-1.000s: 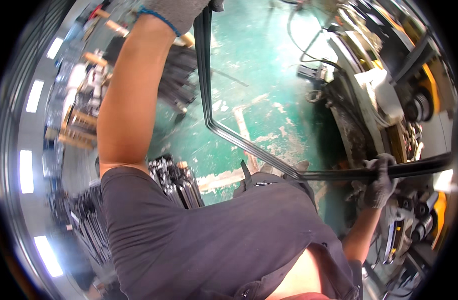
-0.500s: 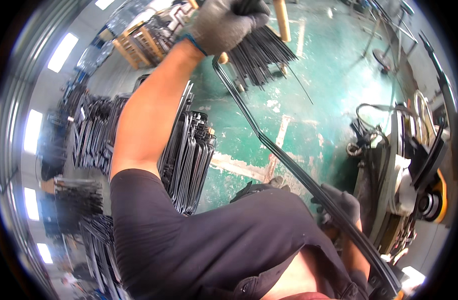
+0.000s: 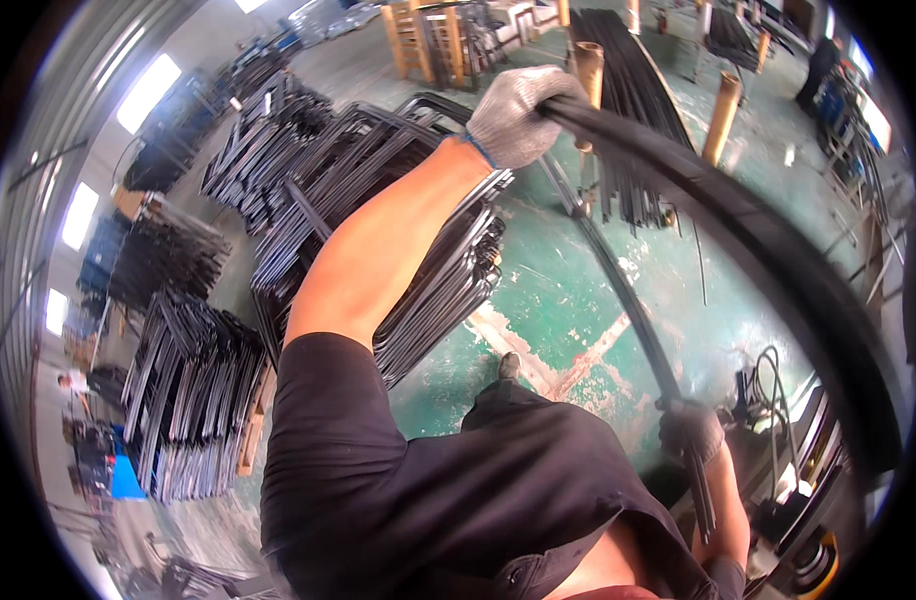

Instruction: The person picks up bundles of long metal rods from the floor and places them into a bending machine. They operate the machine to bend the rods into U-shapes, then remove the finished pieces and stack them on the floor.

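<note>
Both my hands wear grey work gloves. My left hand (image 3: 523,115), arm stretched forward, is closed round the far end of several long black bent metal tubes (image 3: 628,290). One thick dark length (image 3: 768,215) sweeps from this hand toward the right edge, bowed and blurred. Another straighter length runs down from beside it toward my body. On that lower length my right hand (image 3: 692,432) is wrapped, near my right side, with the tube ends sticking out below the fist. How the two lengths join is hidden behind the left glove.
Stacks of bent black tube frames (image 3: 408,300) stand close on the left, with another stack (image 3: 193,395) on a pallet. Ahead, straight black rods (image 3: 633,120) lie between yellowish posts (image 3: 720,118). Machinery with cables (image 3: 773,420) is at the lower right. A person (image 3: 823,72) stands far right.
The view has turned, bringing the frame stacks further into the picture. My left hand appears lower and further right with the tubes. The dark length now sweeps across the right side.
</note>
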### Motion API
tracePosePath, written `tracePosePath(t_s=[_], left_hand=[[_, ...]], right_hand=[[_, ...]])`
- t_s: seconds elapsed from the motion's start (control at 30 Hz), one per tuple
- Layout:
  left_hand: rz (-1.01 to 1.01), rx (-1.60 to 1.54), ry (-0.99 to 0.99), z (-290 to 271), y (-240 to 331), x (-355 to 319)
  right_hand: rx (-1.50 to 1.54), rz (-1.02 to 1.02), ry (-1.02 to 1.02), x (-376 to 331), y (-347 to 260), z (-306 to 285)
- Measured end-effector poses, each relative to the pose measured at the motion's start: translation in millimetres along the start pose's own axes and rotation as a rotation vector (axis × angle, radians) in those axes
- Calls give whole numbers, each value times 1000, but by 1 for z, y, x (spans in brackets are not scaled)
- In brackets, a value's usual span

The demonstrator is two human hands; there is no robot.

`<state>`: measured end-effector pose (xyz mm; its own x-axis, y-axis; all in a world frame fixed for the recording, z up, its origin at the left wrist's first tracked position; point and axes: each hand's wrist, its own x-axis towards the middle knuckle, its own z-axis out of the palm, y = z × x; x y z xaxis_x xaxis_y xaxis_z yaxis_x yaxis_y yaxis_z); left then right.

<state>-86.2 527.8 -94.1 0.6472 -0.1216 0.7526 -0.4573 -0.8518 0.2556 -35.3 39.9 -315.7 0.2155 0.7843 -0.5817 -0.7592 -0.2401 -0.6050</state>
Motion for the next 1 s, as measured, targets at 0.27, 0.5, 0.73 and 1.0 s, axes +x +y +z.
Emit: tracePosePath(t_s=[0.27, 0.5, 0.73, 1.0], left_hand=[[-47, 293, 16, -152, -93, -138], [-303, 750, -303, -264, -166, -293], [-663, 933, -251, -287, -230, -430], [-882, 1016, -303, -266, -270, -519]], right_hand=[[-409, -174, 151, 226, -140, 78], [-824, -398, 167, 415, -227, 236], [-1212, -596, 79, 577, -271, 376], [-1574, -423, 80, 712, -273, 452]])
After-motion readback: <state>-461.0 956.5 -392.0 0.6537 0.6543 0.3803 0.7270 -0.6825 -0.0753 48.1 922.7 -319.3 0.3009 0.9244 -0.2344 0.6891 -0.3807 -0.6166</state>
